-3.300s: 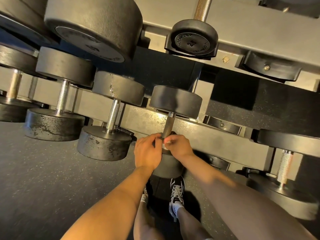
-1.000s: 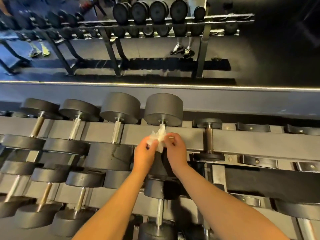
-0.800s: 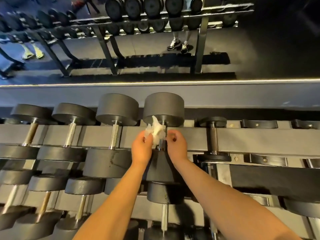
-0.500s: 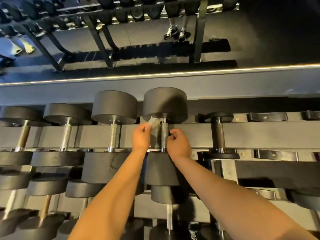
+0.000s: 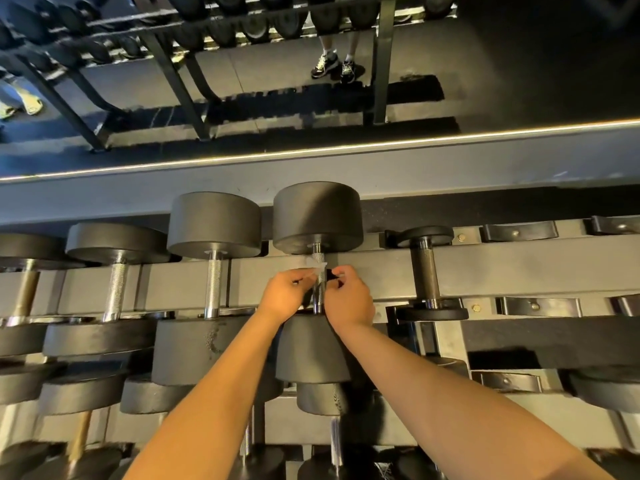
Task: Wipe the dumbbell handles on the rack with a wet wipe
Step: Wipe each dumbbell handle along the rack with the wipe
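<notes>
Left hand (image 5: 285, 294) and right hand (image 5: 350, 301) pinch the wet wipe (image 5: 314, 265) around the dumbbell handle (image 5: 319, 295), lying front-to-back.

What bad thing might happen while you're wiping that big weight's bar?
The wet wipe is bunched near the top of the rough handle, so it might snag or tear. The left hand and right hand sit between the heavy heads of the dumbbell; if it shifts on the rack, fingers could get pinched.

Most of wet wipe (image 5: 316, 264) hidden
</notes>
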Motion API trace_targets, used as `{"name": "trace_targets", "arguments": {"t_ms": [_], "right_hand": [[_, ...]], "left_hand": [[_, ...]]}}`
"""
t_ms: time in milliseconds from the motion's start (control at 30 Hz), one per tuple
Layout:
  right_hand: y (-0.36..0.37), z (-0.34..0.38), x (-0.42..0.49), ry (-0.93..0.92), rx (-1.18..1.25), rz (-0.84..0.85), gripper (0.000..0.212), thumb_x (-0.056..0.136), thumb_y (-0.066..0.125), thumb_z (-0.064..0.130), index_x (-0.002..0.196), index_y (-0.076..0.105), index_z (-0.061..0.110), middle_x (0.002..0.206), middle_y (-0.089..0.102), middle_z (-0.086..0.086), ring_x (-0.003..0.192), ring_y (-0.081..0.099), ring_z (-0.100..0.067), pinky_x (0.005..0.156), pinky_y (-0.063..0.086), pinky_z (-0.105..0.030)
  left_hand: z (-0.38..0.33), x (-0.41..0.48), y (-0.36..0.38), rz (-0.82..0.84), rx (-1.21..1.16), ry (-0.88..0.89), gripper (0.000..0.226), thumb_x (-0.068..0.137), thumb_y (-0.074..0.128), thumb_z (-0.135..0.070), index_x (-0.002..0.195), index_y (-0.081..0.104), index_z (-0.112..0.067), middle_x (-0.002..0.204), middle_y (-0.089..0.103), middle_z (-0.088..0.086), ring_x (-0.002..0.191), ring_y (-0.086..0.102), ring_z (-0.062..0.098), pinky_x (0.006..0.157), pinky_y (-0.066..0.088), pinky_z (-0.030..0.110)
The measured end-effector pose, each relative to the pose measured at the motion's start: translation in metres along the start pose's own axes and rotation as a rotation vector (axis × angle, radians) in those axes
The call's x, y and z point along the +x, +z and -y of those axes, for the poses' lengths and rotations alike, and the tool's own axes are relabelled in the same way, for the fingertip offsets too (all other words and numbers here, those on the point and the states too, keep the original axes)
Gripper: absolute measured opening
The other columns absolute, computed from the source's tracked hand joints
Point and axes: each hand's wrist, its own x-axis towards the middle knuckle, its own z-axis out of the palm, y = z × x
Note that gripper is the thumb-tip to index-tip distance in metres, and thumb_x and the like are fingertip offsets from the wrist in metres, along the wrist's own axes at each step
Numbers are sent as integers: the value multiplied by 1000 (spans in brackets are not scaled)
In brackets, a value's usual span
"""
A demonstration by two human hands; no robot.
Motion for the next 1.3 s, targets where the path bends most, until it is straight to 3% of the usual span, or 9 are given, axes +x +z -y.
{"name": "trace_targets", "arguments": {"t_ms": [100,200,333,533,667,767,900,1067,1300], "right_hand": [[0,-1,0,5,38,-4,25,101,51,22,124,56,29,112,66,3,98,63,-17,72,43,-28],[0,-2,0,-1,64,-18,24,101,50,23,123,56,28,105,63,7,92,61,-13,65,42,-25],[1,-3,1,24,139,-66,21,101,51,20,119,59,27,100,57,10,89,59,-12,61,41,-19],[1,-7,1,27,276,-110,17,98,55,14,101,58,30,98,63,6,90,61,-12,72,50,-21],[2,-11,2,27,277,-97,16,99,55,14,108,63,25,103,64,6,93,61,-11,69,47,-17],[2,-12,3,9,278,-102,16,98,56,14,107,63,25,102,63,7,91,60,-8,68,45,-14],[5,-14,4,16,325,-114,17,97,57,13,105,62,28,100,64,6,91,63,-12,77,56,-26],[3,-14,3,-11,341,-127,21,97,56,11,96,58,32,94,62,7,88,61,-9,71,49,-18],[5,-17,4,-37,287,-104,15,97,58,14,106,64,25,104,64,6,94,62,-11,76,54,-24]], "left_hand": [[-21,6,2,-110,-132,0,28,103,58,-32,122,72,-19,114,71,-8,109,64,9,85,44,13],[-36,16,13,-76,-112,-74,30,103,55,-39,120,73,-23,110,70,-7,104,62,10,82,43,19],[-26,19,19,-36,-74,-82,32,101,57,-44,82,73,-23,79,67,-3,79,59,12,76,46,30],[-3,6,11,133,113,-94,18,100,62,-37,99,80,-34,97,78,-3,100,71,19,98,54,43],[2,-4,4,223,63,-117,19,98,66,-22,101,80,-33,108,77,-2,104,69,17,105,50,41],[-7,-6,5,152,57,-69,20,101,61,-27,109,79,-22,101,77,-4,99,70,15,93,55,30],[-32,4,6,-57,33,-69,29,102,54,-42,101,76,-22,83,71,1,77,65,15,68,49,22],[-32,9,11,42,224,-133,26,102,57,-37,110,75,-19,107,74,10,102,67,25,94,53,38],[-17,-13,11,143,234,-156,18,99,64,-25,112,76,-25,112,74,1,104,67,15,97,52,32]]}}
